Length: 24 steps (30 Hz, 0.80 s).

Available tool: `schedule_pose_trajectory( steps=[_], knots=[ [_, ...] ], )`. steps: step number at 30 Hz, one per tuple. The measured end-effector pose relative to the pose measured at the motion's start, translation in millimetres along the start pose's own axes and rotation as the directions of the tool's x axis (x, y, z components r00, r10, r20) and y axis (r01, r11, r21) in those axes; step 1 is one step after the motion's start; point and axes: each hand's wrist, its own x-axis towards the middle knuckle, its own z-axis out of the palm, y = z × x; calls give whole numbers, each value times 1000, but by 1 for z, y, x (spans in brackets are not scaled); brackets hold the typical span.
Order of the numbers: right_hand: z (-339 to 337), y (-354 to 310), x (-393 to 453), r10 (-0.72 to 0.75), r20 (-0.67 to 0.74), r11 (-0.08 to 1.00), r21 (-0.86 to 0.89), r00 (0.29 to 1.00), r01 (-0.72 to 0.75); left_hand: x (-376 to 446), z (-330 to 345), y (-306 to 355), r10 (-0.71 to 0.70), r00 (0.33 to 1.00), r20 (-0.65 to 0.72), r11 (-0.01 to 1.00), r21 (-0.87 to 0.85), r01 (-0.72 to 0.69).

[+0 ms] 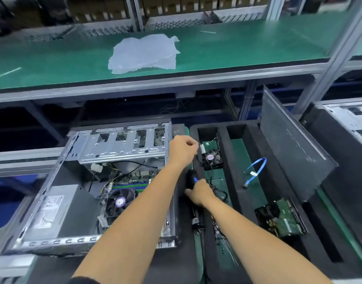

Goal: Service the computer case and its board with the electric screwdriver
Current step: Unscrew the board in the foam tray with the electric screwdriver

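An open computer case (pixel 73 160) lies on its side at the left, showing the board (pixel 130 181), a cooler fan (pixel 119 201) and a grey power supply (pixel 55 208). My right hand (pixel 200 194) grips the black electric screwdriver (pixel 191 179), which lies along the gap between the case and the foam tray. My left hand (pixel 182 149) is curled above the case's right wall, fingertips pinched together; what it pinches is too small to tell.
A black foam tray (pixel 223 140) at the right holds a small fan (pixel 211 157), a blue cable (pixel 256 169) and a hard drive (pixel 282 218). A grey side panel (pixel 294 148) leans beyond it. A plastic bag (pixel 143 52) lies on the green shelf above.
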Motion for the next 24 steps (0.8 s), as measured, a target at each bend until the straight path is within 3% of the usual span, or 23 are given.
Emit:
schedule_pose_trajectory(
  steps=[6, 9, 13, 16, 20, 24],
  knots=[
    [-17, 5, -26, -78, 10, 942, 328, 997, 71, 2, -10, 5, -17, 1000, -9, 995, -102, 16],
    [-34, -4, -52, -132, 33, 794, 601, 991, 86, 3, -14, 9, -34, 999, -8, 991, -132, 33],
    [-58, -13, -86, -222, -59, 566, 805, 973, 178, 5, -22, 17, -81, 997, -15, 951, -299, 73],
    [-67, -18, -112, -354, -92, 448, 857, 931, 255, 1, -35, 27, -123, 992, -15, 871, -481, 101],
    [-64, -27, -147, -510, -69, 495, 792, 858, 358, -16, -54, 39, -144, 989, -45, 807, -583, 91],
    [-46, -37, -177, -558, -81, 504, 758, 826, 414, -42, -83, 41, -216, 975, -59, 697, -709, 111]
  ],
)
